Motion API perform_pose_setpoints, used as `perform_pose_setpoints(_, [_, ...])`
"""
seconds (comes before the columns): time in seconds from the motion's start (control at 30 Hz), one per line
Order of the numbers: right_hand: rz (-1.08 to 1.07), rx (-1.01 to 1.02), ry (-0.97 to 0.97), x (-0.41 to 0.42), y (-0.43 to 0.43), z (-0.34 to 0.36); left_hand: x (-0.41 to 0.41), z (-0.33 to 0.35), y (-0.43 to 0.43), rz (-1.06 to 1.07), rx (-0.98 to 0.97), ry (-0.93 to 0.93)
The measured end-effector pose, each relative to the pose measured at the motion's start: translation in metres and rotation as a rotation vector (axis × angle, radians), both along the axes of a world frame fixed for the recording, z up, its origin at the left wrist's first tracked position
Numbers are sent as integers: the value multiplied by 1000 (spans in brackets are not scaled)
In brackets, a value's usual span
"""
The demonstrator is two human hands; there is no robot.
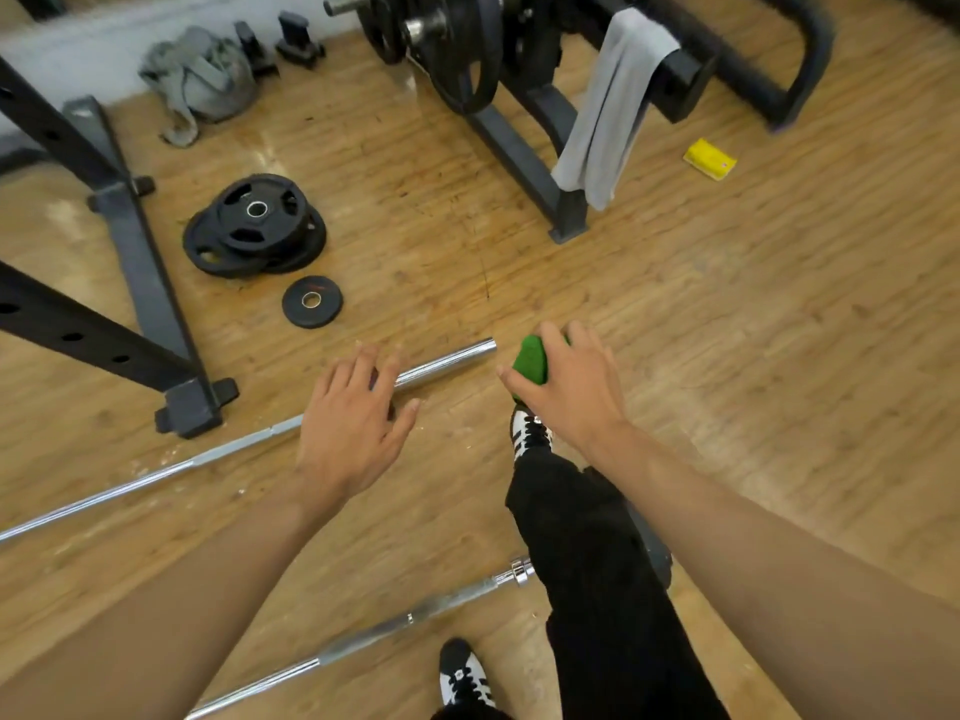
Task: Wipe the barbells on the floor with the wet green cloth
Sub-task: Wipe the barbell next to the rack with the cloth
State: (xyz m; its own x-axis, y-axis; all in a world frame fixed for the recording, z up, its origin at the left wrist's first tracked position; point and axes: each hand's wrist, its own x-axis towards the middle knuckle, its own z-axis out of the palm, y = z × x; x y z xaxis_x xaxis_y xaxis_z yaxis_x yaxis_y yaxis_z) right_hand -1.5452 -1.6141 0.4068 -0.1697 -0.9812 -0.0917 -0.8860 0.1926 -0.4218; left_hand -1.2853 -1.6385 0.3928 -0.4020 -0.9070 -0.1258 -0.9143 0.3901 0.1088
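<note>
Your right hand (pixel 569 389) grips the green cloth (pixel 532 358), hiding most of it. Your left hand (pixel 353 428), fingers spread, covers part of the barbell (pixel 447 362); contact unclear.

Glossy chromed metal on far barbell (pixel 447 360); duller, greyer metal on near barbell (pixel 363 638). Nubbly matt green cloth (pixel 531 360). Sheeny wood floor (pixel 727 356). Matt black plates (pixel 254 226) at ten o'clock.

We are seeing wooden floor (pixel 727 330) carrying two barbells: far barbell (pixel 447 362) lying aslant, near barbell (pixel 363 639) lying roughly parallel, closer to us. Stacked plates (pixel 254 226), small plate (pixel 312 301), yellow block (pixel 709 158), grey bag (pixel 202 77) lying beyond.
</note>
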Motion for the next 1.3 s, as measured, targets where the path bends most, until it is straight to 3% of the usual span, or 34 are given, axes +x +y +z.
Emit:
perform_pose_setpoints(0.2, [28,103,-35,-13,-103,-40,-8,-5,-94,27,35,-110])
perform_pose_setpoints(0.43, [149,284,-86,-48,-215,-111,-60,-56,-195,76,155,-224])
perform_pose_setpoints(0.87, [153,495,-154,-55,-278,-170,-70,-102,-259,134,316,-191])
perform_pose_setpoints(1.07, [18,490,-209,-51,-295,-194,-40,-126,-271,-9,441,-289])
perform_pose_setpoints(1.3, [-345,452,-315,-26,-290,-245,-5,-175,-296,-33,458,-202])
